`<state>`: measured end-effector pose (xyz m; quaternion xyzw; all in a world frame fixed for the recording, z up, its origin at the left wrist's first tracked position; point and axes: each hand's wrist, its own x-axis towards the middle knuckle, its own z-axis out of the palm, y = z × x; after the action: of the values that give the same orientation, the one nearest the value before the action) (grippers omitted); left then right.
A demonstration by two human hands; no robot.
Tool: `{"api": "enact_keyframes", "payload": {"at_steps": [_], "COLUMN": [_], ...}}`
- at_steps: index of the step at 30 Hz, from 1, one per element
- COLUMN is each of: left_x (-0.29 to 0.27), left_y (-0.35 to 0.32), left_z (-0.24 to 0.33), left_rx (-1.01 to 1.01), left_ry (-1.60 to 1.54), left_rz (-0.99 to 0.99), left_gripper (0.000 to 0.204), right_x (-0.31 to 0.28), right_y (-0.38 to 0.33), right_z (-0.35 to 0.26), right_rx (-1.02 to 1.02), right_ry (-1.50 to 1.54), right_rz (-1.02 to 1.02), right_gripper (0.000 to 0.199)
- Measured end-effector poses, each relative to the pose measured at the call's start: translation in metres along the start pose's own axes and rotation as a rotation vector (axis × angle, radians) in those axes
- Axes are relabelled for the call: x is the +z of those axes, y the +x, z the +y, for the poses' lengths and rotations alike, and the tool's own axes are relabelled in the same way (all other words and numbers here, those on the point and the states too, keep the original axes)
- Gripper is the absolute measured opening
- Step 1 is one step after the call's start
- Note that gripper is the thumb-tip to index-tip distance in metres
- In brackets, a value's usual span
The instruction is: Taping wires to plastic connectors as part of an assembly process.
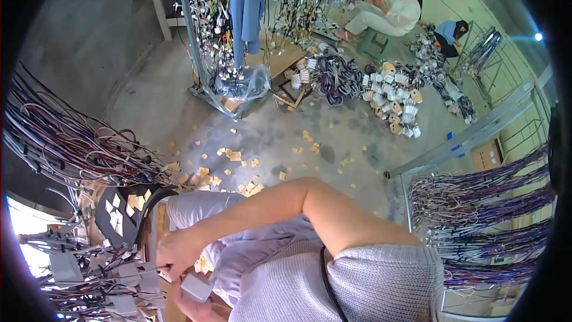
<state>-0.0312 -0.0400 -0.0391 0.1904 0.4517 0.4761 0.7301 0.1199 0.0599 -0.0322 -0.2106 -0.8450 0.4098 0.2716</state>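
At the lower left, my right hand (182, 251) is closed, its fingertips pressed together at the end of a thin cable (146, 271) that comes from the left. Just below, my left hand (193, 308) is curled round a white plastic box-shaped connector (196, 287), partly hidden under the right hand. Beside both hands hangs a cluster of cables with similar white-grey connector boxes (122, 305). A black sheet (113, 217) with small cream paper labels (138, 201) lies just beyond them.
Thick cable bundles (65, 137) hang at the left, and more (482, 214) on a rack at the right. Yellowish paper scraps (235, 156) litter the floor. Farther off stand a metal frame of wires (205, 30), connector piles (393, 95) and two seated people (393, 15).
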Motion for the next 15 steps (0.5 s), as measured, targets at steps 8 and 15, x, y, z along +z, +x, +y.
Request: {"api": "enact_keyframes", "payload": {"at_steps": [8, 15], "left_x": [-0.058, -0.037], "left_y": [-0.017, -0.062], "left_z": [0.012, 0.036], "left_rx": [0.224, 0.224], "left_ry": [0.529, 0.645], "left_rz": [0.029, -0.181], "left_gripper": [0.046, 0.026], "right_x": [0.013, 0.012], "right_y": [-0.033, -0.057], "right_z": [-0.068, -0.106], "right_rx": [-0.154, 0.009], "right_ry": [-0.917, -0.026], "right_rz": [0.143, 0.023], "right_gripper": [0.022, 0.025]}}
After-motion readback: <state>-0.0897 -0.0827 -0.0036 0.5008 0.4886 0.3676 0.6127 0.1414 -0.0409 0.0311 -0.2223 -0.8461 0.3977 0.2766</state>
